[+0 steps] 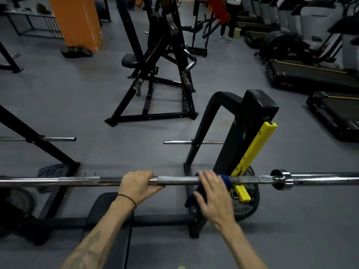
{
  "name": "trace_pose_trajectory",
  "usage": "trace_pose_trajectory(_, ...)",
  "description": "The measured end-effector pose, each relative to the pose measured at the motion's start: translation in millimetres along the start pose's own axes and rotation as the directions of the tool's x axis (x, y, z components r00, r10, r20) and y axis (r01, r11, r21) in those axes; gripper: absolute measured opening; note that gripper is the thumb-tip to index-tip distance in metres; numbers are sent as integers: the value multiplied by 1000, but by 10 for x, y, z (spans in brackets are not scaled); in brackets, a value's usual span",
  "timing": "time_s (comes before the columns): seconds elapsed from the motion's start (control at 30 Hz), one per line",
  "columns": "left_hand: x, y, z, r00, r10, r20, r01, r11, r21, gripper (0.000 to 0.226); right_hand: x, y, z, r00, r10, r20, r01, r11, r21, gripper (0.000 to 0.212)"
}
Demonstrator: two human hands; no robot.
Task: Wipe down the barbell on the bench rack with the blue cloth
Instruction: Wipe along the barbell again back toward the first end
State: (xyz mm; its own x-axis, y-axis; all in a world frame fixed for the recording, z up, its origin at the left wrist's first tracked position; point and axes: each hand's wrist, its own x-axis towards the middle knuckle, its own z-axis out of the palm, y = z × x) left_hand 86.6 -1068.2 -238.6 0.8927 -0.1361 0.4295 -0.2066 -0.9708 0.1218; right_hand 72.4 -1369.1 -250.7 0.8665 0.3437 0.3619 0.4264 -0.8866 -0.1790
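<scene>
Across the bench rack (240, 133) in front of me lies the barbell (178, 180), level. My left hand (137, 186) wraps its shaft, fingers over the top, thumb beneath. My right hand (212, 195), blurred, presses the blue cloth (225, 180) onto the bar with fingers spread and fairly straight, beside the yellow hook (252, 152).

Single head-worn wide-angle view, forward and down, close over the barbell (174, 180), gym floor (97, 94) beyond.
</scene>
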Motion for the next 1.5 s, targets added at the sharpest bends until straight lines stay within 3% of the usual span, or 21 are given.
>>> trace_pose_trajectory(0.07, 9, 26, -2, 1000, -8, 4, 8, 1000, 0, 58, -39, 117, -48, 985, 160, -60, -157, 986, 51, 67)
trace_pose_trajectory(0.2, 52, 44, -12, 999, -36, 21, 36, 999, 16, 63, 176, -494, 134, 891, 433, -139, -393, 887, 244, 80)
trace_pose_trajectory(0.3, 27, 35, -19, 998, -44, 50, 42, 998, 48, 66, 154, -633, 173, 969, 240, -64, -224, 954, 197, 77)
trace_pose_trajectory(0.4, 1, 7, -29, 998, -17, 60, 14, 998, 54, 62, 37, -167, 31, 999, 0, -41, 2, 999, 48, 64)
trace_pose_trajectory(0.43, 0, 5, -29, 998, -13, 66, 10, 999, 51, 59, 3, -33, -23, 998, 34, -46, -32, 999, 33, 64)
trace_pose_trajectory(0.5, 1, 13, -27, 998, -15, 64, 12, 998, 56, 60, -17, 3, -73, 966, 247, -71, -241, 967, 84, 70)
trace_pose_trajectory(0.57, -1, 36, -17, 998, -33, 51, 29, 997, 73, 62, 55, -284, 20, 902, 421, -96, -402, 900, 168, 80)
trace_pose_trajectory(0.6, -2, 45, -10, 998, -39, 54, 35, 996, 76, 62, 101, -478, 65, 893, 441, -95, -417, 887, 198, 83)
trace_pose_trajectory(0.7, -9, 37, -19, 997, -27, 77, 21, 996, 81, 57, 85, -776, 146, 967, 252, -24, -243, 952, 187, 80)
trace_pose_trajectory(0.8, -16, 14, -70, 996, -2, 87, -5, 997, 83, 52, 11, -368, 55, 998, 55, 35, -57, 996, 71, 76)
trace_pose_trajectory(0.83, -16, 18, -81, 996, 1, 94, -9, 997, 83, 51, -15, -181, 20, 998, 56, 31, -57, 998, 28, 74)
trace_pose_trajectory(0.9, -12, 37, -77, 996, 5, 89, -12, 997, 77, 52, -64, 64, -70, 978, 208, -3, -208, 978, 36, 75)
trace_pose_trajectory(1.0, -13, 61, -56, 997, -17, 69, 12, 998, 67, 55, -2, -178, 23, 899, 434, -58, -421, 894, 152, 84)
trace_pose_trajectory(1.07, -15, 69, -50, 999, -19, 40, 17, 999, 50, 55, 69, -529, 114, 905, 422, -52, -403, 890, 212, 87)
trace_pose_trajectory(1.13, -25, 60, -59, 999, -14, 31, 13, 1000, 27, 55, 60, -667, 136, 954, 300, -3, -293, 935, 201, 84)
trace_pose_trajectory(1.27, -28, 33, -58, 998, -22, 61, 21, 1000, 15, 57, -53, -132, -10, 996, 88, -6, -88, 996, 35, 70)
trace_pose_trajectory(1.33, -23, 26, -40, 997, -22, 80, 20, 1000, 23, 57, -102, 17, -42, 968, 246, -48, -242, 968, 70, 70)
trace_pose_trajectory(1.4, -18, 23, -30, 996, -26, 90, 22, 999, 36, 57, -29, -228, 56, 892, 444, -79, -427, 888, 170, 77)
trace_pose_trajectory(1.43, -16, 25, -28, 996, -27, 91, 23, 999, 42, 57, 26, -431, 101, 873, 482, -69, -458, 861, 220, 80)
trace_pose_trajectory(1.5, -21, 20, -32, 996, -24, 89, 20, 999, 50, 57, 49, -684, 167, 929, 368, -22, -353, 905, 240, 82)
